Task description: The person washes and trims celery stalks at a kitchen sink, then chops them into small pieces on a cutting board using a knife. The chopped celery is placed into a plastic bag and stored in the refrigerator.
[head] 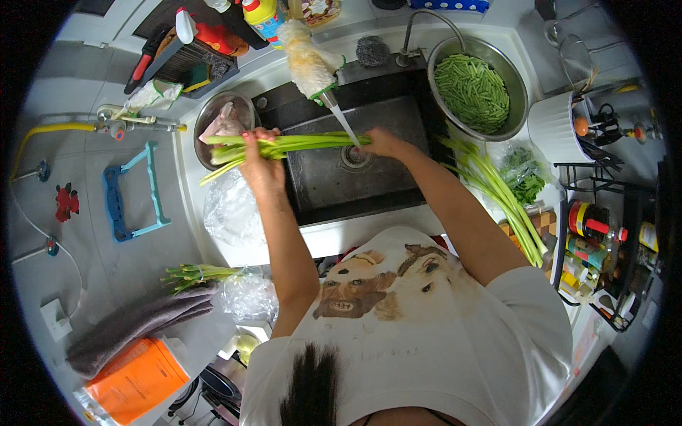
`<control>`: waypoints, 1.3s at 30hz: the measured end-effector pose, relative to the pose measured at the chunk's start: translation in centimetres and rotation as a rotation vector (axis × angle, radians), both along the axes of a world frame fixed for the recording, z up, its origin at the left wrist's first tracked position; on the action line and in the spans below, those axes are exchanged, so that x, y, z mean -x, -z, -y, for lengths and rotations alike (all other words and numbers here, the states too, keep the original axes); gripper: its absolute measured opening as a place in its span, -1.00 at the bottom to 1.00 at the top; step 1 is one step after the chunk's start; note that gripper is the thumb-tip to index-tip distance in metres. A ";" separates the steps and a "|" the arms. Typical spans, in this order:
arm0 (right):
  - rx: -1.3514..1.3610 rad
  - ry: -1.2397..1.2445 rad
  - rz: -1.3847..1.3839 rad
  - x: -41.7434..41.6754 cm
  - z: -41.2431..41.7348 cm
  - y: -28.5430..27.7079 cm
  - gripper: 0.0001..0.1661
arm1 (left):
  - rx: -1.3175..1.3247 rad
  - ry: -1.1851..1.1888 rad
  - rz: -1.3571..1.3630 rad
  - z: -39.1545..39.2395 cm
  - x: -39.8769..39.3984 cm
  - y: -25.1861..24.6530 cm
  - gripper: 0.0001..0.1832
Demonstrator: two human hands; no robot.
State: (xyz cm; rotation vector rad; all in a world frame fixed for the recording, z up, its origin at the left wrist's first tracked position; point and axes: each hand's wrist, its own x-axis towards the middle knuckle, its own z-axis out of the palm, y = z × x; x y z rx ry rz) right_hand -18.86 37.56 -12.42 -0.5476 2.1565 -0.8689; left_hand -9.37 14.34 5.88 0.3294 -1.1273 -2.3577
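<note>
Several long green celery stalks [314,141] lie nearly level across the black sink [319,186]. My left hand [262,160] is closed round their pale, thicker end at the sink's left rim. At their other end, above the drain, my right hand [384,144] grips the stalks. Water runs from the cloth-wrapped faucet [309,61] onto the stalks beside my right hand. More leafy green stalks [495,186] rest on the counter to the right of the sink.
A steel bowl [525,101] of cut green beans stands at the back right. Another metal bowl [200,146] holds raw meat behind my left hand. A clear plastic bag [232,210] lies left of the sink. A black rack [559,250] with bottles stands at the right.
</note>
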 end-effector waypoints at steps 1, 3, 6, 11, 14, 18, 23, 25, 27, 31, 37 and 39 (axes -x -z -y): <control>-0.067 0.050 -0.019 -0.1 -1.1 0.9 -0.37 | 0.019 -0.064 -0.003 0.4 -0.8 -1.4 -0.83; -0.133 0.101 -0.062 0.1 -2.2 3.1 -0.42 | -0.047 -0.003 -0.054 2.7 -1.9 -1.9 -0.58; -0.023 0.232 -0.014 2.0 -2.5 4.9 -0.39 | 0.101 0.015 0.014 3.0 -3.3 -1.6 -0.80; 0.678 0.725 0.728 3.7 3.7 -4.1 -0.14 | 0.117 -0.059 0.131 1.5 -5.9 0.7 -0.90; 0.881 0.900 0.982 5.4 5.8 -5.9 -0.24 | 0.079 -0.050 0.101 1.5 -6.6 1.7 -0.88; 1.143 1.125 1.073 6.6 7.5 -8.5 -0.24 | 0.034 -0.011 0.031 1.9 -8.4 1.6 -0.85; 1.414 1.103 1.060 5.7 6.1 -9.5 -0.12 | 0.015 0.012 -0.035 2.4 -9.5 1.5 -0.85; 1.328 0.996 0.941 5.2 5.6 -10.6 -0.14 | 0.031 0.040 -0.051 2.6 -9.7 1.3 -0.86; 1.115 0.930 0.797 4.0 4.1 -12.9 -0.27 | 0.080 0.072 -0.050 2.8 -10.0 1.2 -0.86; 0.954 0.615 0.484 0.2 0.1 -15.9 -0.37 | 0.163 0.170 -0.032 3.3 -9.8 2.2 -0.87; -0.326 0.197 -0.159 -9.5 -2.4 -12.4 -0.54 | 0.367 0.384 0.110 2.1 -8.0 4.6 -0.91; -0.049 0.333 -0.408 -13.2 -3.5 -8.9 -0.60 | 0.570 0.476 0.166 1.2 -7.1 4.7 -0.91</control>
